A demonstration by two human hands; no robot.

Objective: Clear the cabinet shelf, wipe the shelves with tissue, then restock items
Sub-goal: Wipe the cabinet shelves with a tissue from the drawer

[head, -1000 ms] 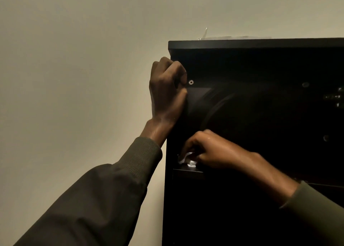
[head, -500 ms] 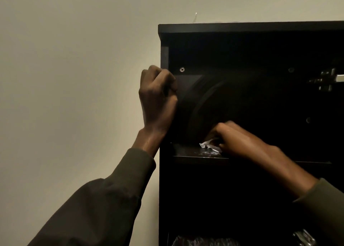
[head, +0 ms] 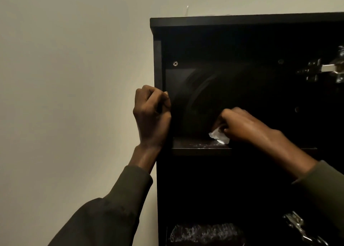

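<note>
Pinching a crumpled white tissue wad (head: 219,136), the right hand (head: 245,125) presses it down onto the dark wooden upper shelf board (head: 197,146), with pale streaks or dust showing on the board just left of the fingertips. Judging by this, the wiping step is in hand, and the compartment around the fingers looks cleared, though its depths are too dark to be sure. Behind the knuckles, curved smears cross the black back panel (head: 232,89). Off to the left of the wiping fingers, the left hand (head: 151,115) has its fingers curled around the front edge of the black cabinet side panel (head: 158,63), apparently to steady the body. Above it sits a small silver screw (head: 175,63); far right of the wiping hand, a metal door hinge (head: 320,71) catches light. The next move likely calls for dragging the tissue across the remaining streaks toward the left corner, keeping pressure flat so the wad does not shed. Below the hands, the lower compartment holds a crinkly, glinting dark bundle (head: 204,233), possibly wrapped in plastic, beside another metal hinge (head: 297,227).
</note>
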